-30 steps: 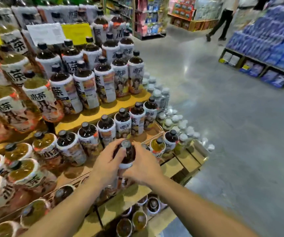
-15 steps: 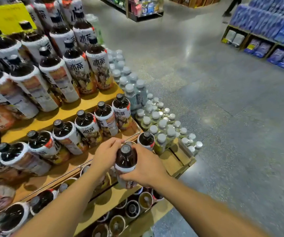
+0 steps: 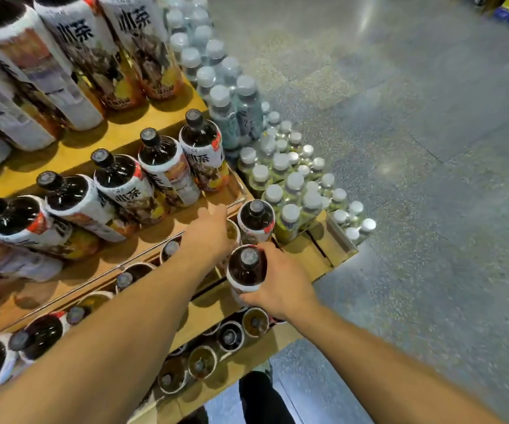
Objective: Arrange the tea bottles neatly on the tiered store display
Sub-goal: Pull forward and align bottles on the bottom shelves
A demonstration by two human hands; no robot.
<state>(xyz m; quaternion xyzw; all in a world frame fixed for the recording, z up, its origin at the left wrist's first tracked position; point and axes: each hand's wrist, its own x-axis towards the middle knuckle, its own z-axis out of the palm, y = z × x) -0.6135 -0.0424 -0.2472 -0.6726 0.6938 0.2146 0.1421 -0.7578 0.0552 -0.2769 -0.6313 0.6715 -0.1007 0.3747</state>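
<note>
Left hand [image 3: 207, 237] had released the tea bottle [image 3: 247, 267] and reached to the rail [image 3: 235, 204]; finger closure undeterminable. The bottle was upright over the lower tier [image 3: 207, 310], gripped by right hand [image 3: 277, 289] fingers alone. Placement judged imminent.
</note>
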